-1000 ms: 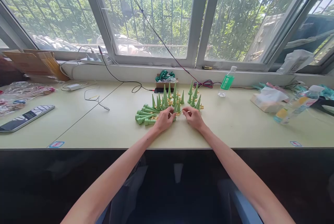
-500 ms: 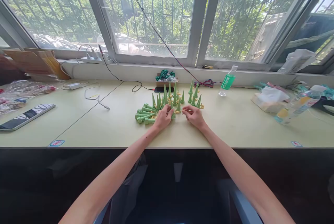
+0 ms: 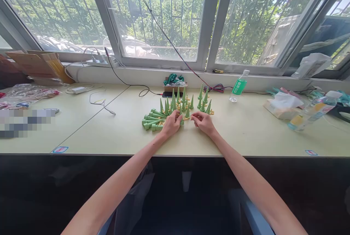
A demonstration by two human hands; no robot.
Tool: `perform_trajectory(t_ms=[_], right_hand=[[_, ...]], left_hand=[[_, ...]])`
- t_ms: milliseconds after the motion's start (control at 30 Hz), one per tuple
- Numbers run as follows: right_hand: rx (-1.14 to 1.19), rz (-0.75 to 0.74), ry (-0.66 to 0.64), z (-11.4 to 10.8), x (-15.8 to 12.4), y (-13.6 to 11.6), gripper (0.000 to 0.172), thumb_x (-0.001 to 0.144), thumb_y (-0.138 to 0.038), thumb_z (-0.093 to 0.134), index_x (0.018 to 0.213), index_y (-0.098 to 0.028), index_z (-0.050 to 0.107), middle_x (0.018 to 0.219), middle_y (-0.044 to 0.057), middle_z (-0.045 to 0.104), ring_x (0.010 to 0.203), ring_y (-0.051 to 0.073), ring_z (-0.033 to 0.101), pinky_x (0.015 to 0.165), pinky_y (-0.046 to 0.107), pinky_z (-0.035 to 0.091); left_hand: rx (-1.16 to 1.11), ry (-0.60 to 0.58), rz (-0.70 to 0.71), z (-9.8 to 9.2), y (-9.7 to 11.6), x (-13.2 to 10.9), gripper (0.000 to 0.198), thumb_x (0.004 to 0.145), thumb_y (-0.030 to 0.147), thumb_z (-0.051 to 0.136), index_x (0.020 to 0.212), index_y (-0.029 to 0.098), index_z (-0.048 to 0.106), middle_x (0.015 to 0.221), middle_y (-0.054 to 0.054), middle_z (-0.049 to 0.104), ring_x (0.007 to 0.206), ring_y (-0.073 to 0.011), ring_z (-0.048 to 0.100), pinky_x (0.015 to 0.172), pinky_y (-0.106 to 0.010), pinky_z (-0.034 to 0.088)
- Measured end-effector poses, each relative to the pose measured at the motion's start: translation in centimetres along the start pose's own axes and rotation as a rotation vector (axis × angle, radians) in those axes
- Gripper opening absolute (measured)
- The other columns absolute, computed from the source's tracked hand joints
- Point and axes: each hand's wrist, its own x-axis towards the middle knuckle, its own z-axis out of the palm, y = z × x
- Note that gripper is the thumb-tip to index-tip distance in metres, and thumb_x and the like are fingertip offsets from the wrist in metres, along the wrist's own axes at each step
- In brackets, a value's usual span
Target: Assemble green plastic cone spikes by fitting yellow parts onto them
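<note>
Near the middle of the pale table [image 3: 123, 133], my left hand [image 3: 171, 123] is closed around a green cone-shaped piece [image 3: 181, 119] whose tip shows past the fingers. Just right of it, my right hand [image 3: 202, 122] has its thumb and fingertips pinched together; whatever is between them is too small to make out. Several green cones [image 3: 173, 101] with yellow side parts stand upright behind my hands, with another group [image 3: 205, 98] behind my right hand. Green cones [image 3: 153, 119] lie on their sides left of my left hand.
A small box [image 3: 175, 81] with green material and a dark phone [image 3: 168, 94] are behind the cones. Bottles [image 3: 238, 86] [image 3: 314, 109] and a tissue box [image 3: 281, 105] stand at right. Cables [image 3: 101, 103], plastic bags [image 3: 24, 94] and cardboard [image 3: 32, 65] are at left.
</note>
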Motion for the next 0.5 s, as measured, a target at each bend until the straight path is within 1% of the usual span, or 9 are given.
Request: perform_trajectory(t_ms=[233,500], right_hand=[[0.008,-0.024,-0.027,-0.06,-0.12,-0.13,0.025,0.082,-0.044,0.063,0.082,-0.019,0.064,0.071,0.003,0.066,0.044,0.011,0.05,0.044,0.027,0.045],[-0.015,-0.008,-0.046,0.01,-0.1,-0.05,0.027,0.082,-0.047,0.063,0.084,-0.019,0.064,0.073,0.004,0.067,0.045,0.012,0.051,0.045,0.027,0.046]], left_hand=[[0.002,-0.007,0.022,0.11,-0.17,0.03,0.019,0.093,0.032,0.048,0.103,0.017,0.054,0.085,-0.006,0.069,0.075,-0.0193,0.065,0.063,-0.028,0.046],[0.004,-0.016,0.027,-0.04,0.09,-0.03,0.02,0.093,0.034,0.048,0.103,0.018,0.053,0.082,-0.005,0.068,0.073,-0.019,0.064,0.062,-0.027,0.045]])
